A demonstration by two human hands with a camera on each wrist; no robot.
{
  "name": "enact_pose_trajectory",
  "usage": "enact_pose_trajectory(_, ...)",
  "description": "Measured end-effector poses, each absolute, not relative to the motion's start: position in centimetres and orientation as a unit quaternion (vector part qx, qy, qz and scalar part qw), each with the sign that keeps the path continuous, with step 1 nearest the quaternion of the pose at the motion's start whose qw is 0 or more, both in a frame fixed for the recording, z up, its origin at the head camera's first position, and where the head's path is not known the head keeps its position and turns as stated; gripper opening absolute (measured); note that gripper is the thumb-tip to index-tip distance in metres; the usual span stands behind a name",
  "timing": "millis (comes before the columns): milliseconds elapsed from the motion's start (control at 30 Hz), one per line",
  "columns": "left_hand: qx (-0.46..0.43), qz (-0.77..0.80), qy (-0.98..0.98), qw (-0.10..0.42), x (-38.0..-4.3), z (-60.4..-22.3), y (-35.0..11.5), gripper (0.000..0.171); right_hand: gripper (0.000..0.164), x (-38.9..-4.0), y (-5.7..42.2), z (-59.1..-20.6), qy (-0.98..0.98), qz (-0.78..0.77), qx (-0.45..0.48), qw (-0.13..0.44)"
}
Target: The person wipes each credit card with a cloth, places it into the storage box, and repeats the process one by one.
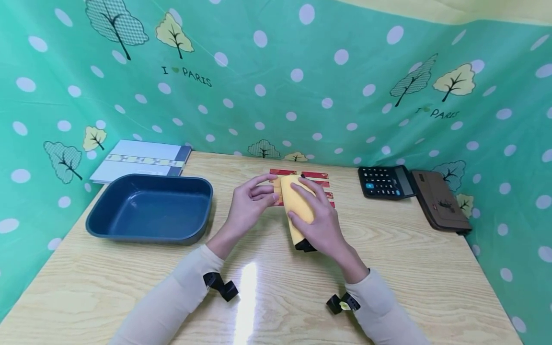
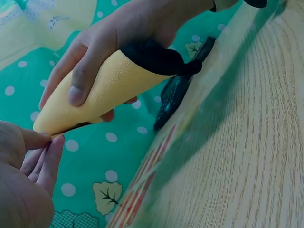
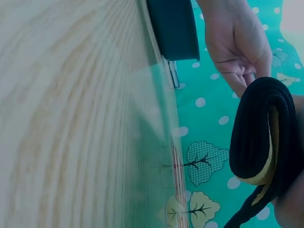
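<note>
The cloth point(image 2: 114, 88), yellow outside and black inside, is rolled up and held above the table point(image 1: 276, 292), near its middle. The right hand point(image 1: 323, 225) grips the roll with fingers and thumb spread around it. The left hand point(image 1: 246, 208) pinches its far end between thumb and fingertips. Layered black folds show at the near end, and a loose flap hangs there.

Beyond the cloth, partly hidden by it, red strips point(image 1: 315, 175) lie on the table. To the left stands a blue tray point(image 1: 151, 207), with a book point(image 1: 144, 152) behind it. At the back right sits a black calculator point(image 1: 381, 183), just beside a brown pouch point(image 1: 442, 199). A green dotted curtain point(image 1: 297, 96) hangs behind everything.
</note>
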State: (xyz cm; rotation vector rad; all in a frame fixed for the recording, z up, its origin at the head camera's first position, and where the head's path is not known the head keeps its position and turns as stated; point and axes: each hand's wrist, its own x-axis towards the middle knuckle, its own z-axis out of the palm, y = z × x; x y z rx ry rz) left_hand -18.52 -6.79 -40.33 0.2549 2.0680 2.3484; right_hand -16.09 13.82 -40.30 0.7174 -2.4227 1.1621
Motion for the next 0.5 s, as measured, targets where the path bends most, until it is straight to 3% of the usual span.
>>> enact_pose_trajectory(500,0.079,0.76,0.645,0.027,-18.05,-39.88,-6.47,0.043,0.063,-15.81,13.53,-40.08,-0.87,0.391,0.24,0.179)
